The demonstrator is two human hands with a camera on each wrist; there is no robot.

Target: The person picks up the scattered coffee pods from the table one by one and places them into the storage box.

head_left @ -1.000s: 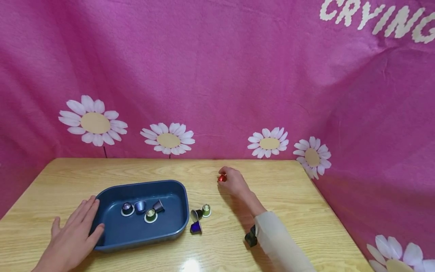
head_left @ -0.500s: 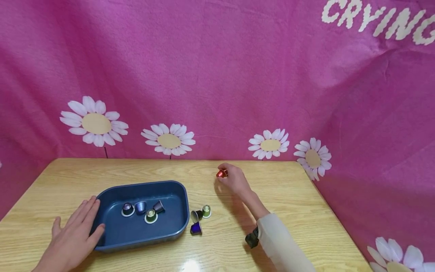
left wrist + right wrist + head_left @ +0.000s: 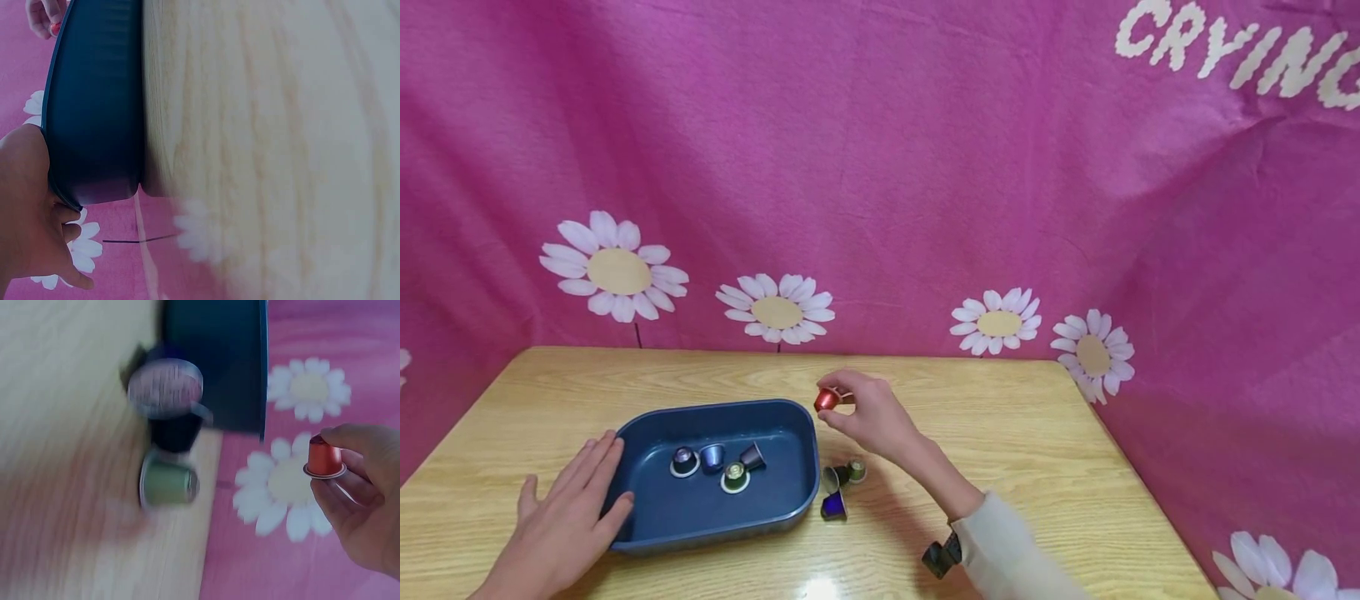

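A red coffee capsule is pinched between the thumb and fingers of my right hand, above the table just past the tray's back right corner. In the right wrist view the red capsule shows its rim turned down. My left hand rests on the left rim of the dark blue tray, fingers fairly straight. Inside the tray lie a dark purple capsule, a light blue one, a green one and a grey one.
Right of the tray, a black capsule, a light green capsule and a deep blue capsule lie close together on the wooden table. A pink cloth with daisies hangs behind the table.
My right hand has lifted the red capsule off the table and carried it left, toward the tray. The left hand and the tray have stayed put.
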